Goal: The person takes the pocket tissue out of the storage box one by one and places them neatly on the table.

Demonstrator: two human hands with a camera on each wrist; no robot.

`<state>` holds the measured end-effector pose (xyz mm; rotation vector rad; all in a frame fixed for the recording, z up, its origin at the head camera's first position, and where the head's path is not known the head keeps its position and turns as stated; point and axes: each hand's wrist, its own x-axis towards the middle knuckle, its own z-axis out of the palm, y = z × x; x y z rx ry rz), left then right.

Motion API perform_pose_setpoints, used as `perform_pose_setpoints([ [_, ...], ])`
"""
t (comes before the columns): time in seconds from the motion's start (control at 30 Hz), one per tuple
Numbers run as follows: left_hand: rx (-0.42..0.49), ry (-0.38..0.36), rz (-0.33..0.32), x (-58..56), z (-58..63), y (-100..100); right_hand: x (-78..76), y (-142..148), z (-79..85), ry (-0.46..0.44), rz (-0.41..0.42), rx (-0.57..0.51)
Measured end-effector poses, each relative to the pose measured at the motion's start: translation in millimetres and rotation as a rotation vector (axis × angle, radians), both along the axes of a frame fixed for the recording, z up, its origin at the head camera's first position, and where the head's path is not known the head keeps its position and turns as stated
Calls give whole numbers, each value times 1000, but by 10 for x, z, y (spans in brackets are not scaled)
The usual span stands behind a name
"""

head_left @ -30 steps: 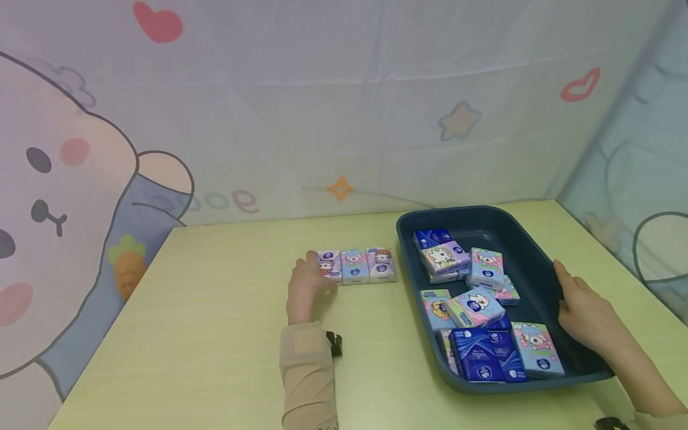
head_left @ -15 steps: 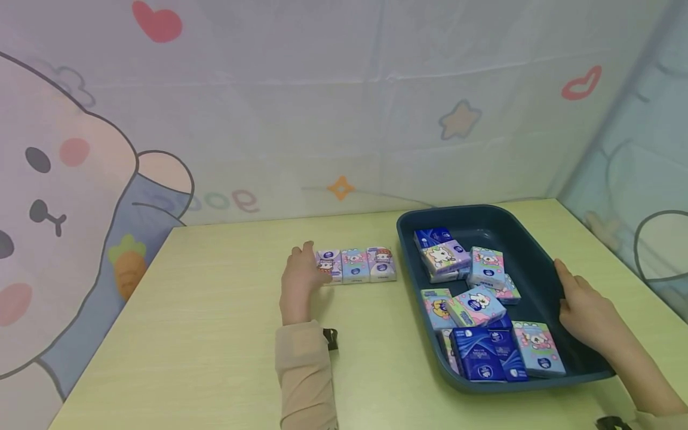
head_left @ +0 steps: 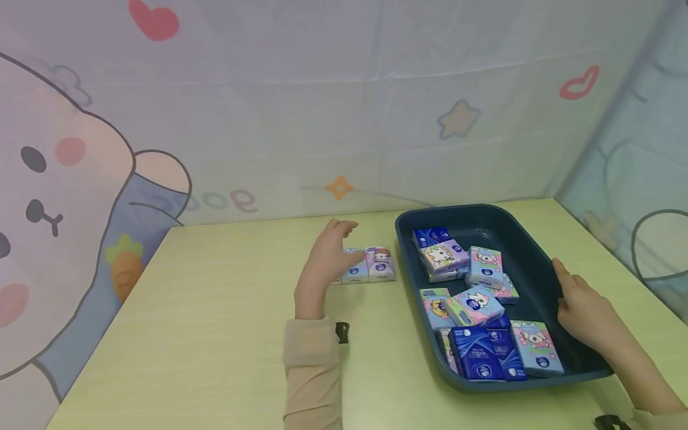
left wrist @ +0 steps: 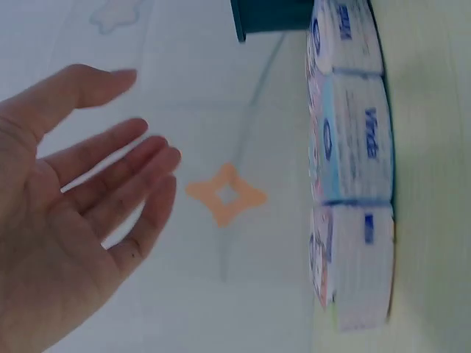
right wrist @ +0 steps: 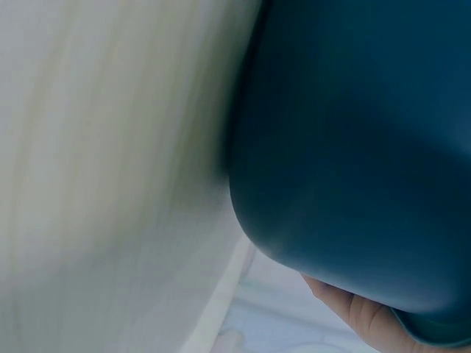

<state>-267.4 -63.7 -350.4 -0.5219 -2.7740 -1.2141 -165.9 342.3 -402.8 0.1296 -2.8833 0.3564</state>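
Note:
My left hand is raised over a row of small tissue packs, its fingers loosely bent and nothing between them. It hides most of the leftmost pack in the head view. The left wrist view shows three packs end to end on the table, with the hand apart from them. On the right, my right hand grips the side rim of a dark blue plastic tray. In the right wrist view, fingers show past the tray's outer wall.
Inside the tray lie several tissue packs, some dark blue and some with pastel cartoon prints, piled loosely. A printed cloth backdrop hangs behind the pale wooden table.
My left hand first drew back slightly left from the row's left end, then rose and moved right over the packs. The right hand, tray and packs stay in place.

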Motion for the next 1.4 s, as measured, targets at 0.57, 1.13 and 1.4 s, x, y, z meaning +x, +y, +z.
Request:
perform_pose_setpoints([
  [0.57, -312, 46, -359, 75, 86, 635, -21, -51, -7, 2, 2, -14],
  [1.13, -737, 97, -435, 358, -90, 1144, 6, -17, -27, 8, -11, -9],
  [1.4, -917, 114, -391, 463, -158, 1279, 13, -4, 3, 4, -9, -6],
])
